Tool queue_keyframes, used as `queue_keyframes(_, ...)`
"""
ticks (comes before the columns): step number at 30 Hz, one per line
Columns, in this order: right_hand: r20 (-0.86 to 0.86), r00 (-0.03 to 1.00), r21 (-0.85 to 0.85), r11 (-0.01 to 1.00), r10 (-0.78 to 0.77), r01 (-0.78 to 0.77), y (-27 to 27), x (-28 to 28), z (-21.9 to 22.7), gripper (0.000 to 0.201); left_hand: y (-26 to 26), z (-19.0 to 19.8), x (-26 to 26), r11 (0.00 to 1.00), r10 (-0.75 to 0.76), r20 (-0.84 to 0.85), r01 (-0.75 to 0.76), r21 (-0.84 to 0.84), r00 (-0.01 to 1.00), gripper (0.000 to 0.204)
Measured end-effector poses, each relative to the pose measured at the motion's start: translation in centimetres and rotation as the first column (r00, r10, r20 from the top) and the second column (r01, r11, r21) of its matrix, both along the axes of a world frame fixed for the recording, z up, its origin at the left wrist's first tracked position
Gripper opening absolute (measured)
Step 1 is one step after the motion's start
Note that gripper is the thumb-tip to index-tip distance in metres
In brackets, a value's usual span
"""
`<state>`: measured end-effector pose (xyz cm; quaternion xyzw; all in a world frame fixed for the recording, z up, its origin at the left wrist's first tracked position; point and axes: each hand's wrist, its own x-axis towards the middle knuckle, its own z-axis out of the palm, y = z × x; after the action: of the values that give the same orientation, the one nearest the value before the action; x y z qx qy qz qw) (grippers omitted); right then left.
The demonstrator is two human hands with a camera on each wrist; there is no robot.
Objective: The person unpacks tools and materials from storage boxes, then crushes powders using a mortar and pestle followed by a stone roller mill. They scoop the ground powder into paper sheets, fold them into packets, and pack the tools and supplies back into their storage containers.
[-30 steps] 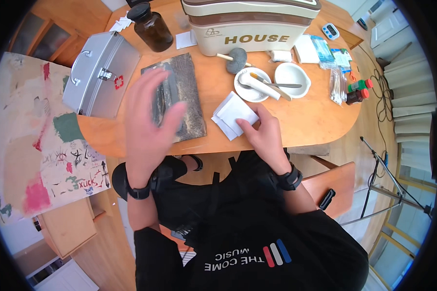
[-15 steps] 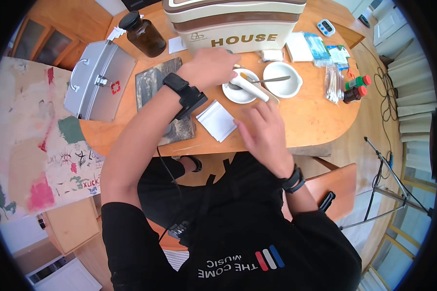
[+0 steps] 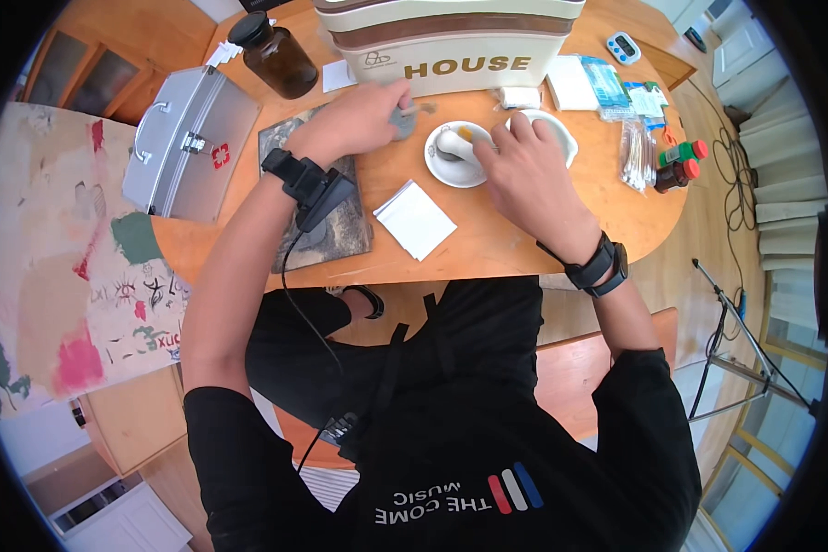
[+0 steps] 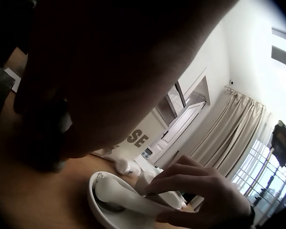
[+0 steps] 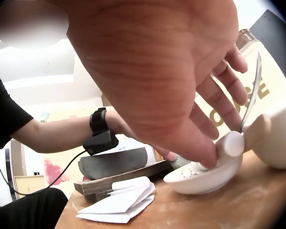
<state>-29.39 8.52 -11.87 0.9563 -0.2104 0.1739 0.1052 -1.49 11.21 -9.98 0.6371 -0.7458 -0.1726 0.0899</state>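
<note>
My left hand (image 3: 359, 120) holds a grey stone disc (image 3: 402, 123) with a wooden rod, above the table beside the dark slab (image 3: 331, 230). The disc is blurred, and in the left wrist view that hand is in deep shadow. My right hand (image 3: 531, 170) reaches over a white dish (image 5: 200, 183) and a white bowl (image 3: 569, 147). Its thumb is at the end of the white pestle (image 5: 232, 144) lying in the dish, the other fingers loosely extended beyond. A metal spatula (image 5: 255, 90) leans there. Folded white papers (image 3: 416, 221) lie in front of the dish.
A cream box marked HOUSE (image 3: 469, 69) stands at the back. On the left are a brown jar (image 3: 283, 64) and a silver case (image 3: 189, 147). Cotton swabs (image 3: 637, 156), small bottles (image 3: 679, 173) and a timer (image 3: 623, 48) sit at the right. A cable (image 3: 290, 285) hangs from my left wrist.
My left hand went from over the slab to the stone disc and shifted it left. My right hand let go of the papers and moved forward to the dish.
</note>
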Motion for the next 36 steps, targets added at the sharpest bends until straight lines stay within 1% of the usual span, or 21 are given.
queue_keyframes(1, -0.012, 0.999, -0.046, 0.998, 0.034, -0.035, 0.0, 0.2, -0.1, 0.013, 0.0, -0.3, 0.5, 1.0, 0.001, -0.002, -0.001, -0.001, 1.0, 0.032)
queue_keyframes(2, -0.015, 0.999, -0.048, 0.998, 0.034, -0.035, 0.0, 0.6, -0.2, 0.013, 0.1, -0.3, 0.6, 1.0, 0.017, 0.005, -0.017, 0.01, 1.0, 0.032)
queue_keyframes(4, -0.094, 0.995, -0.098, 0.994, 0.043, -0.053, 0.2, 1.3, -0.7, 0.012, 0.0, -0.2, 0.7, 1.0, 0.018, 0.006, -0.018, 0.016, 1.0, 0.031)
queue_keyframes(5, -0.099, 0.995, -0.102, 0.994, 0.03, -0.04, 0.3, 1.5, -0.7, 0.012, 0.3, 0.2, 0.5, 1.0, 0.023, 0.02, -0.023, 0.017, 1.0, 0.031)
queue_keyframes(7, -0.195, 0.98, -0.192, 0.979, 0.028, -0.066, 0.3, 1.8, -0.8, 0.019, 0.7, 0.4, 0.2, 1.0, 0.011, 0.03, -0.011, 0.01, 1.0, 0.03)
queue_keyframes(10, -0.226, 0.974, -0.211, 0.976, 0.001, -0.049, 0.5, 1.9, -1.0, 0.02, 1.5, 0.6, -0.4, 0.998, 0.017, 0.06, -0.013, -0.055, 0.998, 0.03)
queue_keyframes(12, -0.209, 0.978, -0.204, 0.978, -0.003, -0.04, 0.5, 2.1, -1.2, 0.02, 2.2, 1.8, -1.2, 0.997, 0.079, 0.115, -0.076, -0.034, 0.99, 0.027)
queue_keyframes(13, -0.207, 0.978, -0.195, 0.98, -0.011, -0.03, 0.5, 2.2, -1.3, 0.02, 2.5, 2.3, -1.6, 0.997, 0.072, 0.114, -0.069, -0.033, 0.991, 0.027)
queue_keyframes(15, -0.205, 0.978, -0.182, 0.983, -0.026, -0.012, 0.5, 2.3, -1.7, 0.019, 3.3, 3.1, -2.3, 0.991, 0.085, 0.196, -0.063, -0.115, 0.977, 0.03)
queue_keyframes(16, -0.184, 0.982, -0.197, 0.98, -0.036, -0.001, 0.4, 2.4, -2.0, 0.018, 3.7, 3.3, -2.6, 0.992, 0.076, 0.197, -0.055, -0.112, 0.977, 0.03)
queue_keyframes(18, -0.16, 0.986, -0.209, 0.978, -0.049, 0.015, 0.5, 2.4, -2.2, 0.017, 4.5, 3.8, -3.1, 0.97, 0.086, 0.223, -0.03, -0.241, 0.971, 0.039)
queue_keyframes(20, -0.15, 0.985, -0.198, 0.979, -0.086, 0.056, 0.7, 2.4, -2.3, 0.014, 5.5, 4.5, -4.1, 0.968, 0.095, 0.194, -0.045, -0.246, 0.976, 0.042)
queue_keyframes(23, -0.104, 0.993, -0.211, 0.977, -0.059, 0.036, 0.4, 2.4, -2.8, 0.009, 6.9, 4.9, -5.4, 0.965, 0.124, 0.133, -0.088, -0.245, 0.983, 0.048)
queue_keyframes(25, -0.102, 0.994, -0.177, 0.984, -0.039, 0.021, 0.3, 1.8, -2.5, 0.01, 7.9, 4.9, -6.2, 0.965, 0.144, 0.101, -0.117, -0.235, 0.984, 0.049)
queue_keyframes(27, -0.102, 0.995, -0.147, 0.989, -0.02, 0.004, 0.1, 0.6, -1.3, 0.011, 8.6, 5.0, -6.9, 0.97, 0.17, 0.065, -0.156, -0.185, 0.983, 0.05)
queue_keyframes(28, -0.068, 0.998, -0.118, 0.993, -0.01, 0.002, -0.1, -0.4, -0.5, 0.013, 8.9, 4.6, -7.2, 0.969, 0.179, 0.061, -0.165, -0.184, 0.982, 0.05)
queue_keyframes(30, -0.042, 0.999, -0.089, 0.996, 0.01, -0.014, -1.0, -2.4, 0.8, 0.016, 9.6, 3.5, -7.6, 0.97, 0.142, 0.072, -0.125, -0.209, 0.987, 0.05)
queue_keyframes(32, 0.064, 0.998, 0.028, 1.0, -0.006, 0.004, -2.1, -4.6, 1.3, 0.031, 9.7, 2.3, -8.2, 0.973, 0.14, 0.08, -0.122, -0.195, 0.987, 0.048)
queue_keyframes(33, 0.056, 0.998, 0.032, 0.999, 0.003, -0.004, -2.6, -5.5, 1.1, 0.031, 9.8, 1.7, -8.4, 0.979, 0.126, 0.097, -0.108, -0.171, 0.987, 0.045)
queue_keyframes(35, -0.013, 0.998, 0.027, 0.998, -0.06, 0.06, -3.8, -6.7, 0.6, 0.034, 9.6, 1.3, -8.6, 0.984, 0.112, 0.112, -0.094, -0.149, 0.987, 0.041)
queue_keyframes(36, -0.016, 0.998, 0.031, 0.998, -0.059, 0.06, -4.1, -6.8, 0.4, 0.034, 9.6, 1.3, -8.6, 0.989, 0.127, 0.17, -0.111, -0.103, 0.977, 0.037)
